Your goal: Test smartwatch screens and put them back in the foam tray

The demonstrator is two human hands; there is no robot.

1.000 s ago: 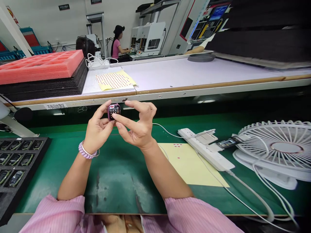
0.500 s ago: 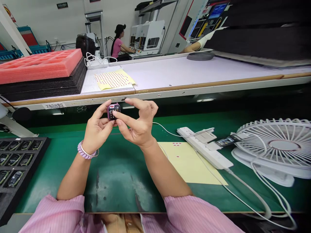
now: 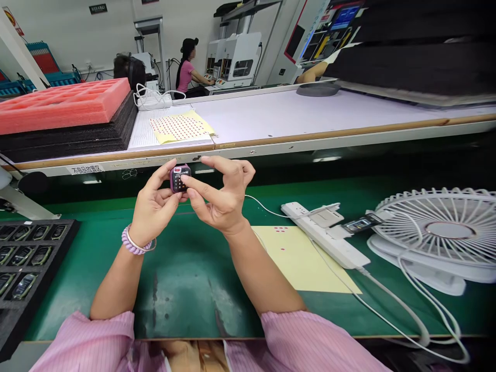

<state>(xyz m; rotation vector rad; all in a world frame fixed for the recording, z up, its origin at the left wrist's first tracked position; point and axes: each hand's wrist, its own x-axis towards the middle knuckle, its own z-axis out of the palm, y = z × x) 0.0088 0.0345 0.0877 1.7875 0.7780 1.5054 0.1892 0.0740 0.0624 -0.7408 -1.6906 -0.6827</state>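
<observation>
A small smartwatch (image 3: 175,183) with a purple case and no strap visible is held upright over the bench, its lit screen facing me. A red-and-white mark sits on the upper part of that screen, and small bright characters show below it. My left hand (image 3: 153,207) grips the case by its edges between thumb and fingers. One finger of my right hand (image 3: 223,202) reaches onto the screen and covers part of it. The right thumb is at the lower right edge of the watch; whether it touches is unclear. The other right fingers are raised and spread.
A black foam tray (image 3: 42,268) of watch parts lies left on the green bench (image 3: 182,299). To the right are a yellow sheet (image 3: 306,263), a power strip (image 3: 329,237) and a white fan (image 3: 445,232). Red foam (image 3: 65,106) stands on the shelf. Another person sits farther back.
The characters on the watch screen look different, with larger rows now. My right finger still rests on the screen; both hands have hardly moved.
</observation>
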